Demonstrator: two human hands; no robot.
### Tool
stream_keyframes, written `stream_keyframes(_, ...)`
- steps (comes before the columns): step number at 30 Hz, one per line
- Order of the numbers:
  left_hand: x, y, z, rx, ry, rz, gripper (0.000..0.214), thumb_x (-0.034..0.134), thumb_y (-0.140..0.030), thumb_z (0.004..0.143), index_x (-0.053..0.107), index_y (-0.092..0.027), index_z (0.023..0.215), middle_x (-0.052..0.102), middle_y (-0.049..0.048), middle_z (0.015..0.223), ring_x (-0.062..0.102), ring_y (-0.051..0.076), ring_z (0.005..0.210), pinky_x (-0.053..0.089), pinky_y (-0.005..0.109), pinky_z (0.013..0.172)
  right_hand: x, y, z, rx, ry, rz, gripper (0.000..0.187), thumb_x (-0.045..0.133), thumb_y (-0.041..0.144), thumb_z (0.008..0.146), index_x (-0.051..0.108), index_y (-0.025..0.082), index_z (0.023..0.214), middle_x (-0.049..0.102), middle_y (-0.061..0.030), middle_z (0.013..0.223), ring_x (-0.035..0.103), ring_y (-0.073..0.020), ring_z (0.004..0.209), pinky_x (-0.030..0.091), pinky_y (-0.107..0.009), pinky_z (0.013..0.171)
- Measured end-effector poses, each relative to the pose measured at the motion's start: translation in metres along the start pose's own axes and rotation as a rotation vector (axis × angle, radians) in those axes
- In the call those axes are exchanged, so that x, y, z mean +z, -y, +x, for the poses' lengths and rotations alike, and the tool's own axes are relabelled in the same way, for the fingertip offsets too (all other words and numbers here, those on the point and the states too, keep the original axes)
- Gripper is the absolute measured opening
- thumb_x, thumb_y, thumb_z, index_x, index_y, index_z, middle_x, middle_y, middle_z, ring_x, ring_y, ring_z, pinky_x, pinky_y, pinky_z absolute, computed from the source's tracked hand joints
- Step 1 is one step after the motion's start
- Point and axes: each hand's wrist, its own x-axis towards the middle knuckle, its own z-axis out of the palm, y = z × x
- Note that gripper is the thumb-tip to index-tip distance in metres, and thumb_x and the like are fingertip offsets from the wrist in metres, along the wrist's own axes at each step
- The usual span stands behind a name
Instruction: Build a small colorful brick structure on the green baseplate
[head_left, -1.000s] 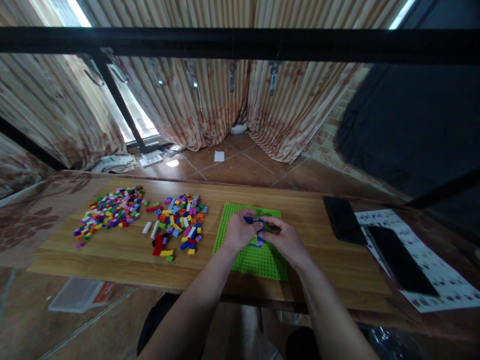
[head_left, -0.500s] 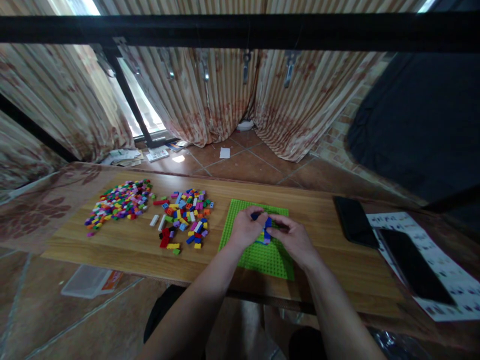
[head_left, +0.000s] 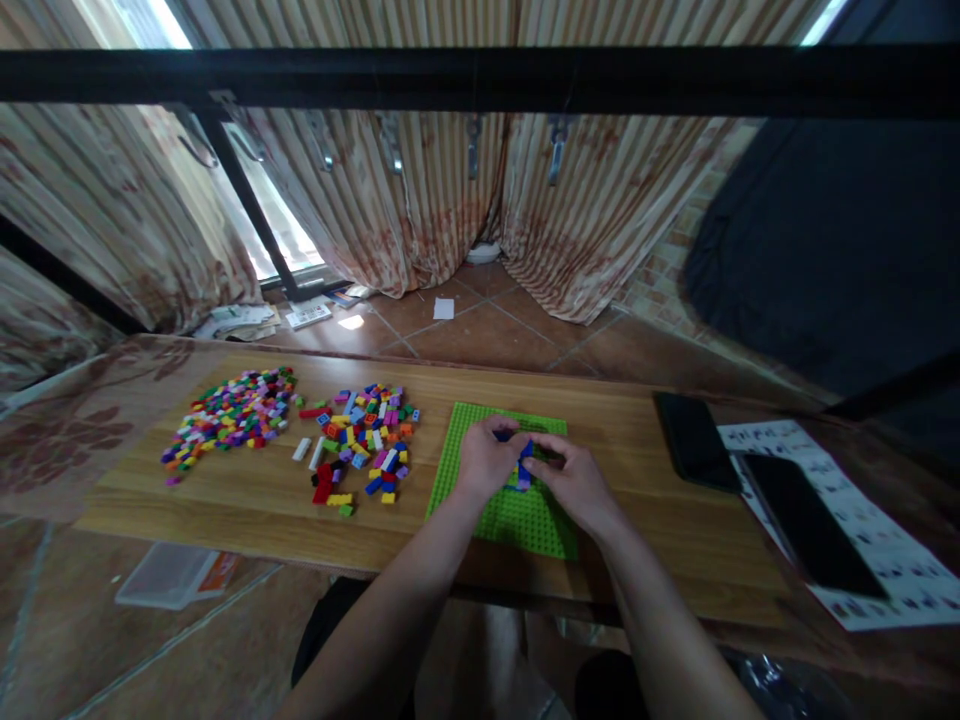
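A green studded baseplate [head_left: 521, 525] lies on the wooden table [head_left: 247, 500] in front of me. Both hands meet over its far half. My left hand [head_left: 486, 458] and my right hand [head_left: 571, 478] are closed in a pinch around a small blue brick build [head_left: 523, 465] that stands on the plate. Part of the build is hidden behind my fingers. Left of the plate lie two heaps of small bricks in many colours, the nearer heap [head_left: 361, 437] and the farther heap [head_left: 229, 412].
Two dark phones [head_left: 694, 428] [head_left: 802, 520] lie at the right, the nearer one on a printed sheet [head_left: 885, 560]. A clear plastic box [head_left: 169, 577] sits on the tiled floor below the table's left. Curtains and a black bar fill the back.
My hands stay on the blue build over the plate, and their grip shifts only slightly. The view sways a little as my head moves.
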Motion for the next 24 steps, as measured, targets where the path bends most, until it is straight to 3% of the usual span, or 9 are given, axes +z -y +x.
stream_keyframes(6,-0.004,0.008,-0.003,0.122,-0.011,-0.136,0.021,0.062,-0.028,0.079,0.070,-0.017,0.095,0.071,0.0071,0.094,0.064,0.020,0.089,0.049,0.033,0.084,-0.001,-0.001,-0.002,0.034,-0.006,0.080,0.043,0.073,0.034,0.068,0.070,0.023,0.110,0.070,-0.0067,0.114,0.062,-0.0243,0.108,0.044,-0.044,0.097)
stream_keyframes(11,-0.019,0.003,-0.001,-0.067,-0.125,-0.498,0.026,0.055,-0.035,0.084,0.068,-0.015,0.095,0.071,0.0079,0.095,0.063,0.019,0.093,0.046,0.031,0.087,-0.006,-0.002,-0.002,0.197,-0.169,0.250,0.048,0.068,0.048,0.071,0.069,0.019,0.109,0.071,-0.0101,0.108,0.065,-0.0235,0.100,0.049,-0.041,0.089)
stream_keyframes(14,-0.032,-0.001,-0.002,-0.167,-0.167,-0.610,0.026,0.056,-0.036,0.083,0.068,-0.014,0.090,0.070,0.0075,0.093,0.063,0.016,0.086,0.046,0.028,0.082,-0.006,0.000,0.000,0.234,-0.254,0.191,0.048,0.065,0.052,0.071,0.070,0.016,0.103,0.073,-0.0115,0.101,0.066,-0.0244,0.092,0.051,-0.039,0.079)
stream_keyframes(19,-0.042,0.003,-0.005,-0.199,-0.159,-0.463,0.020,0.059,-0.029,0.079,0.070,-0.015,0.089,0.070,0.0045,0.084,0.060,0.013,0.071,0.044,0.023,0.068,0.008,0.007,0.000,0.166,-0.185,0.091,0.047,0.065,0.053,0.072,0.072,0.015,0.101,0.074,-0.0091,0.091,0.065,-0.0210,0.075,0.051,-0.035,0.069)
stream_keyframes(24,-0.038,0.014,-0.010,-0.085,-0.002,-0.157,0.020,0.056,-0.016,0.077,0.072,-0.015,0.088,0.069,0.0045,0.080,0.060,0.015,0.071,0.045,0.025,0.069,0.021,0.007,0.000,0.200,-0.155,0.115,0.047,0.069,0.049,0.068,0.072,0.015,0.101,0.073,-0.0077,0.084,0.062,-0.0173,0.062,0.050,-0.031,0.058)
